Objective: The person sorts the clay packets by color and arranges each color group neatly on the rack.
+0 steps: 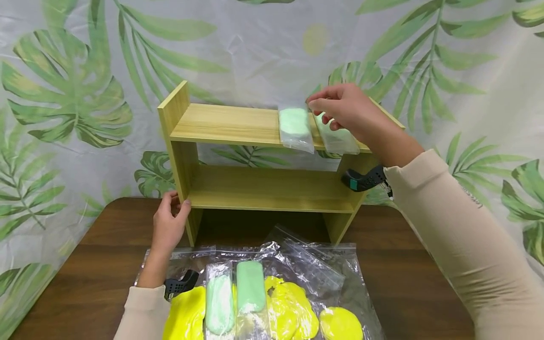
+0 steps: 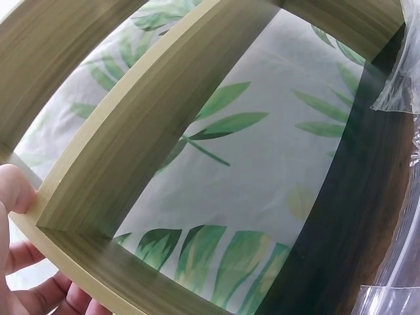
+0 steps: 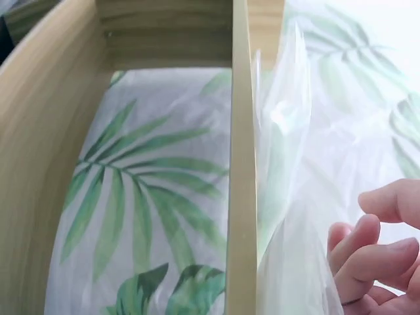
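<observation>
1. Two clear bags lie side by side on the top board of the wooden shelf [image 1: 263, 189], toward its right end. The left bag [image 1: 297, 142] holds a pale green slab [image 1: 294, 122]; the right bag [image 1: 343, 144] holds pale green stuff too, partly hidden by a hand. Both bags hang over the front edge.
2. The right hand [image 1: 350, 111] is above the right bag, its fingers loosely bent and gripping nothing.
3. The left hand [image 1: 167, 224] grips the shelf's left side panel.
4. On the table [image 1: 85, 264], in front of the shelf, a bag holds a long green slab [image 1: 219, 302]. Beside it is another green slab [image 1: 250, 285]; how much of it is bagged is unclear.
5. Yellow lumps [image 1: 293, 307] lie around these slabs with a large clear plastic [image 1: 359, 288]; whether inside or on top, I cannot tell.
6. The left wrist view shows the thumb on the panel's front edge and the other fingers on its outer side.
7. The right wrist view shows a gap between thumb and fingers, which the head view hides.
</observation>
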Motion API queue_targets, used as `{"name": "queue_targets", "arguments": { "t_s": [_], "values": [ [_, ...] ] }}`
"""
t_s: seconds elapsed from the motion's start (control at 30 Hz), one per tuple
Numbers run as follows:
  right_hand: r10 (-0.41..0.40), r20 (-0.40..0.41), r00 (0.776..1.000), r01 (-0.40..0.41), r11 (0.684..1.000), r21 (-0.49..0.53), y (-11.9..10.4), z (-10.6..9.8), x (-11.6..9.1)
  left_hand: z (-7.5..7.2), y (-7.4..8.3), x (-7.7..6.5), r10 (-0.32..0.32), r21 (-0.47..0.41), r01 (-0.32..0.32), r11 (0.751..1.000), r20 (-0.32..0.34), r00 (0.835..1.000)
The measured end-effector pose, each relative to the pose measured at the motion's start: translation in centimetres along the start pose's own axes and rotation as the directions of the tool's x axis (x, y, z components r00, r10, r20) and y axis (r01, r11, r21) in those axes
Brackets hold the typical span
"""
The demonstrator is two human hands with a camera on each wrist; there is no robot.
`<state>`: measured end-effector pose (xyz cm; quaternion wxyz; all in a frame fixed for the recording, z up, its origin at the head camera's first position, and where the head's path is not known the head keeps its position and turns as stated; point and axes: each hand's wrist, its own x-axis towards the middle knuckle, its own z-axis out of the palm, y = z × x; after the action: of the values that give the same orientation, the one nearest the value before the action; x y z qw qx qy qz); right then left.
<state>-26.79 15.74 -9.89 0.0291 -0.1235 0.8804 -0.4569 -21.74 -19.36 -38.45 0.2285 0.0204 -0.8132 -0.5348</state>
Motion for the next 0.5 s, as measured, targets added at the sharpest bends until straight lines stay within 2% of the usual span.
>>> {"name": "queue_targets", "arguments": {
  "t_s": [0.27,0.5],
  "values": [
    [-0.025,0.035,0.999,0.024,1.000,0.013,0.6,0.2,-3.3,-0.1,0.0,-0.2,-0.001,0.002,0.001,1.000,-0.005,1.000],
    [-0.084,0.035,0.996,0.083,0.996,0.019,1.3,0.9,-5.7,-0.3,0.0,-0.1,-0.004,-0.007,0.004,1.000,-0.011,1.000]
  ]
}}
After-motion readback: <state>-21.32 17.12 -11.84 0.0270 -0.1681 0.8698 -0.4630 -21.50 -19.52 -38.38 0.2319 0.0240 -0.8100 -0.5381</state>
